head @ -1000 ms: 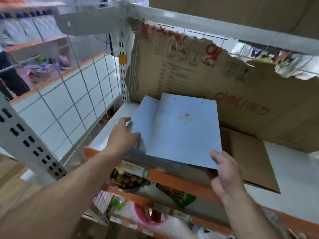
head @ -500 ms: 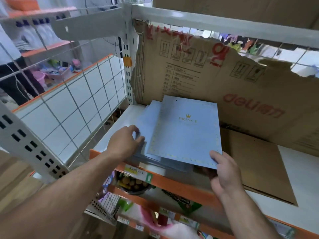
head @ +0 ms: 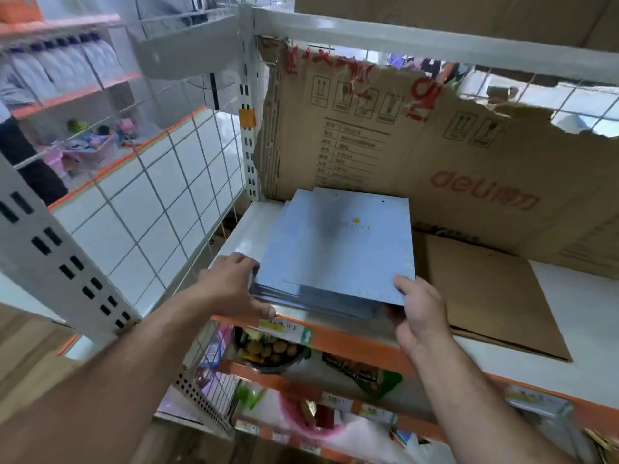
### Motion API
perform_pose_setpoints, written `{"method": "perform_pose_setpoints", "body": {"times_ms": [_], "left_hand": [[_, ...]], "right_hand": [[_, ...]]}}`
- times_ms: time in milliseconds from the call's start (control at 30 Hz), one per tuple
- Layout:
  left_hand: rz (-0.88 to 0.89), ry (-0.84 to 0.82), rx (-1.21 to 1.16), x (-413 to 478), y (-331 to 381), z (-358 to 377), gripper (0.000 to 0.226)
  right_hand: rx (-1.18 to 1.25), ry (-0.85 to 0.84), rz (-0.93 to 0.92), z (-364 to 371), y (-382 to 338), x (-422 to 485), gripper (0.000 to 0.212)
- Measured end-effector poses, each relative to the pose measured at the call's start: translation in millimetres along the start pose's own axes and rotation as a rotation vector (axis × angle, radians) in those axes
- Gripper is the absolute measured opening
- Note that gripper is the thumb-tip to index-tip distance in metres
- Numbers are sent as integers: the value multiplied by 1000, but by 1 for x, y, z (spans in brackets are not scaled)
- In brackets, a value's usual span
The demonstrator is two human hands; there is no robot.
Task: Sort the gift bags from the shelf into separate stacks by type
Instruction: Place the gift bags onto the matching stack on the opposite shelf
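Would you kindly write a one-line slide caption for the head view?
The left hand and right hand grip the front corners of a blue gift-bag stack on a white shelf.

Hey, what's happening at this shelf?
A person is handling a stack of flat blue gift bags on a white shelf. The left hand grips the stack's front left corner. The right hand pinches the front right corner, thumb on top. A cardboard sheet lies to the right of the stack.

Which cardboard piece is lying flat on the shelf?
The plain brown sheet right of the blue bags; the torn printed one stands upright behind.
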State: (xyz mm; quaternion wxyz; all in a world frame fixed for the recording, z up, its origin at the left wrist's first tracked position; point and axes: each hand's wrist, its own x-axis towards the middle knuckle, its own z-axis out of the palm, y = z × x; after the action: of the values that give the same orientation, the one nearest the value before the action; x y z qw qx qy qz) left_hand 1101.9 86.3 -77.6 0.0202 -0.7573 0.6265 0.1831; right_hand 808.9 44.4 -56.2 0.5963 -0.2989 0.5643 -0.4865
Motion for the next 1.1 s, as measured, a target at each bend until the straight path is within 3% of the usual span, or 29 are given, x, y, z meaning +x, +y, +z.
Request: {"method": "perform_pose_setpoints", "body": {"times_ms": [167,300,533,867,1000,1100], "left_hand": [[18,31,35,-4,-3,2,114],[11,64,3,-7,-1,3,101],[4,65,-23,-11,-1,1,101],[13,132,-163,-17,6,-4,114],[149,277,-199,-30,20,-7,111],[301,327,-196,-55,37,0,96]], "right_hand": [[-221,40,-80,22,6,2,5],[-610,208,-209,31,11,2,6],[-1176,354,-297,47,23,-3,41],[-1256,350,-400,25,31,-49,49],[-1250,363,-414,3,37,-90,52],[-1220,349,-406,-20,48,-128,55]]}}
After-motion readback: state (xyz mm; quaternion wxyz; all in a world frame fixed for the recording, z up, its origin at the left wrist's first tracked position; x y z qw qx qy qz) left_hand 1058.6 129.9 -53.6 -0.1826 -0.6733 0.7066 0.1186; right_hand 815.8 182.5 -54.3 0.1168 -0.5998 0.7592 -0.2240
